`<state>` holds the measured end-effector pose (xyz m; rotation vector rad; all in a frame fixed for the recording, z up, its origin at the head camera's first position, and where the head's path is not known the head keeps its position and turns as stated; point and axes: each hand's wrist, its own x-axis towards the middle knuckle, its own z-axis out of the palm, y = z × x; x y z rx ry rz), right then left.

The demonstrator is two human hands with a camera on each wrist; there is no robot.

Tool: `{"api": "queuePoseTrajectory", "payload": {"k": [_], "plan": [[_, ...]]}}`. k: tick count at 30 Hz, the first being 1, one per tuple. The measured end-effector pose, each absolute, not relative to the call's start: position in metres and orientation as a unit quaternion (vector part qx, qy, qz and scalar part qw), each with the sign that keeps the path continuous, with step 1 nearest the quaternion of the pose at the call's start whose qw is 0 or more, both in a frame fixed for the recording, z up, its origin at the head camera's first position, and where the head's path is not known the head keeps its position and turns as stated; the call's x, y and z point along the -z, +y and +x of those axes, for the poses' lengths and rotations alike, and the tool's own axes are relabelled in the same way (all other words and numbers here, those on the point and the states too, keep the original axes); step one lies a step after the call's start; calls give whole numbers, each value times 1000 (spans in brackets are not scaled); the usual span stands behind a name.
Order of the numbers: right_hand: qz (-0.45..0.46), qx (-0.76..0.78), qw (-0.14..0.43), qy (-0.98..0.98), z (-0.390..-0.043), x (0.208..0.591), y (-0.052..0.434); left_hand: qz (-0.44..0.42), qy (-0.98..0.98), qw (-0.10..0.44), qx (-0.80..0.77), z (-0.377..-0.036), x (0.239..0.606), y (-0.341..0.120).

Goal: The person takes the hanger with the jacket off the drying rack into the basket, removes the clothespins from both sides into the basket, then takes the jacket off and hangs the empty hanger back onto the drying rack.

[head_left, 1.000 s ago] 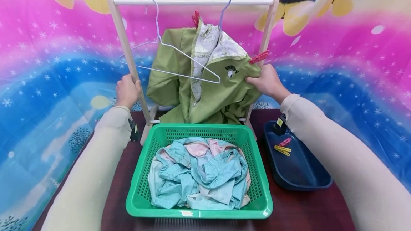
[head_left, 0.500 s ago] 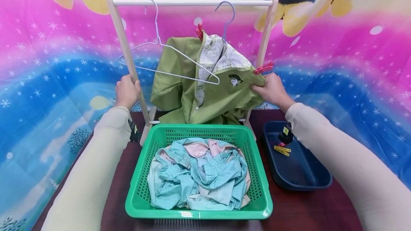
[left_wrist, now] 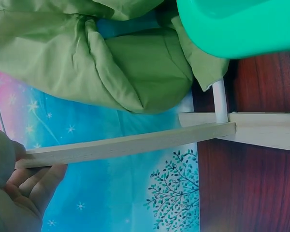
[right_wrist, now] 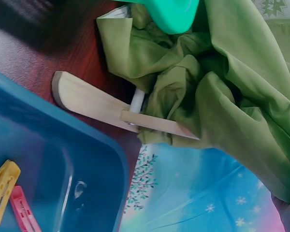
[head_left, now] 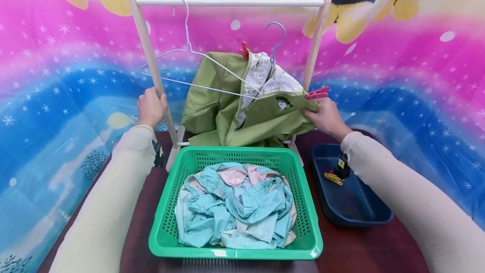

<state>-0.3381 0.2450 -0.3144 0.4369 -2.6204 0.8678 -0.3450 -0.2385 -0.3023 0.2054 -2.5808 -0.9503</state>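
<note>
My left hand [head_left: 151, 108] grips the left post [left_wrist: 121, 145] of a wooden clothes rack [head_left: 227, 1]. In the left wrist view its fingers wrap the post. My right hand [head_left: 327, 117] pinches the shoulder of a green jacket [head_left: 212, 96], beside a red clothespin [head_left: 317, 92]. Another red clothespin [head_left: 244, 49] sits on the jacket's other shoulder. From the jacket's neck rises the hook of a purple hanger [head_left: 284, 39], below the rack's top rail. The jacket's lower part bunches behind the basket. A bare white hanger [head_left: 187, 33] hangs from the rail, in front of the jacket.
A green basket [head_left: 157, 231] with crumpled blue and pink clothes stands in front of the rack. To its right is a dark blue tray [head_left: 363, 218] holding a yellow clothespin [right_wrist: 2, 188] and a pink clothespin [right_wrist: 24, 210]. A patterned cloth backdrop [head_left: 417, 54] stands behind.
My right hand has moved down and to the right with the jacket and its purple hanger, whose hook has dropped from above the rail to below it. My left hand stays on the post.
</note>
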Motion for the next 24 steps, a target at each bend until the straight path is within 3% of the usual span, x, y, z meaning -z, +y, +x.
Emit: {"api": "queuePoseTrajectory", "payload": {"k": [9, 24], "plan": [[158, -284, 173, -930, -335, 331, 254, 76, -919, 190, 338, -345, 299, -239], [168, -238, 104, -951, -333, 352, 265, 75, -919, 187, 338, -345, 302, -239]]}}
